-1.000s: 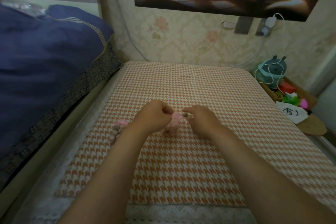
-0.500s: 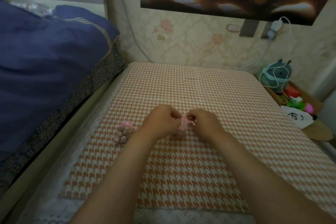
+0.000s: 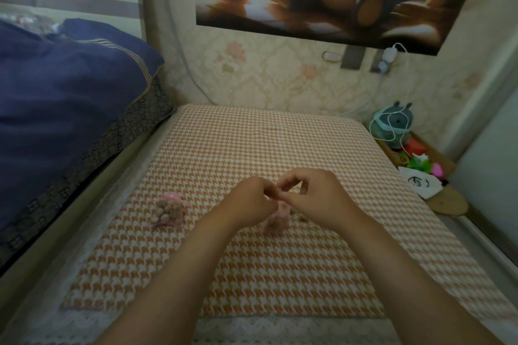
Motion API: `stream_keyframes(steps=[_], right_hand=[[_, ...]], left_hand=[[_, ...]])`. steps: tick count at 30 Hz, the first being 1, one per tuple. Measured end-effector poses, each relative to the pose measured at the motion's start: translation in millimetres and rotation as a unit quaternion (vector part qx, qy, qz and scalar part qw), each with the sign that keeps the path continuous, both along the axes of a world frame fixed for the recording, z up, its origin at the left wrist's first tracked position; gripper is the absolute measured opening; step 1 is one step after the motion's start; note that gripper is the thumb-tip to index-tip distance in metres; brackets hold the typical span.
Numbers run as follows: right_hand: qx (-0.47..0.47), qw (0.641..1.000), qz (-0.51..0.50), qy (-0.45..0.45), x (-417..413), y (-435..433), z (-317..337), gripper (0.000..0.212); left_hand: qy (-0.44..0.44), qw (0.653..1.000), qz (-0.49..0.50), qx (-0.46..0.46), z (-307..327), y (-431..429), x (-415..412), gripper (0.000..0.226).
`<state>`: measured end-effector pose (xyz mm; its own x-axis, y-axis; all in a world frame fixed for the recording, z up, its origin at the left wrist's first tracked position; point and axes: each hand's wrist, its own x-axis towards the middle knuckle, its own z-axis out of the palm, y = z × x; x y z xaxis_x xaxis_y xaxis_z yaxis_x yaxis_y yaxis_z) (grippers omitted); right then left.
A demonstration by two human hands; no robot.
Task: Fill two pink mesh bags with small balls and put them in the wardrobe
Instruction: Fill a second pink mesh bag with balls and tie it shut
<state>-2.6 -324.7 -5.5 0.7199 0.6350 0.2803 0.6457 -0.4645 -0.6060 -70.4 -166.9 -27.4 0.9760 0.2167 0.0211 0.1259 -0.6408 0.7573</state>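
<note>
- L hand (image 3: pixel 252 202) & R hand (image 3: pixel 314 199): fingers curled and fingertips meeting over the mat (image 3: pixel 252 143), both pinching the pink top of the 2nd bag (image 3: pixel 276 220). Can't tell if it's a drawstring or just mesh, too small.
- 2nd bag: hangs/rests just below the fingertips, bottom touching the mat, bulging w/ balls.
- 1st bag (image 3: pixel 168 209): lies on the mat left of the L hand, apart from it, full of brownish balls, neck looks gathered.
- Step, my read: closing the mouth of the 2nd bag.
- To do it well: hold the bag upright w/ bottom on the mat so balls don't roll out. Pinch both sides of the neck close together, pull outward evenly, no jerks since mesh is flimsy.
- Check neck is fully cinched before lifting, else small balls slip through.
- Dark specks just right of the 2nd bag may be loose balls, too blurry to say. If so, put them in before closing.
- Wardrobe not in view, so both bags need carrying after.
</note>
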Motion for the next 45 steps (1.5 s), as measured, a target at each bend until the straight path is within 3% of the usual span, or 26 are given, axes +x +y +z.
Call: stream_keyframes(steps=[6,12,18,25,33,39,45], right_hand=[[-0.172,0.983,-0.002,-0.067,2.9,-8.4,-2.6,0.020],[-0.058,0.997,-0.043,-0.036,22.2,-13.8,-8.5,0.017],[-0.155,0.981,-0.114,-0.015,46.6,-25.5,-29.9,0.027],[-0.230,0.970,-0.073,0.009,64.1,-21.3,-58.3,0.052],[-0.204,0.974,-0.102,-0.009,79.1,-18.9,-74.3,0.024],[-0.224,0.968,-0.106,-0.030,77.8,-15.2,-78.8,0.025],[-0.164,0.979,-0.115,-0.017,64.1,-11.9,-56.3,0.020]], left_hand=[[0.017,1.000,-0.010,0.004,-0.7,-8.9,3.8,0.024],[0.005,1.000,0.015,0.025,0.4,-4.8,3.9,0.029],[-0.017,0.997,0.036,0.061,-0.5,-1.3,7.5,0.021],[-0.015,0.998,0.025,0.054,1.5,-6.3,10.8,0.018],[-0.003,0.998,0.017,0.058,-2.9,-1.2,13.1,0.022],[-0.004,0.995,0.079,0.061,-6.6,-14.2,15.1,0.013],[0.020,0.999,0.030,0.039,-0.3,-14.7,8.4,0.027]])
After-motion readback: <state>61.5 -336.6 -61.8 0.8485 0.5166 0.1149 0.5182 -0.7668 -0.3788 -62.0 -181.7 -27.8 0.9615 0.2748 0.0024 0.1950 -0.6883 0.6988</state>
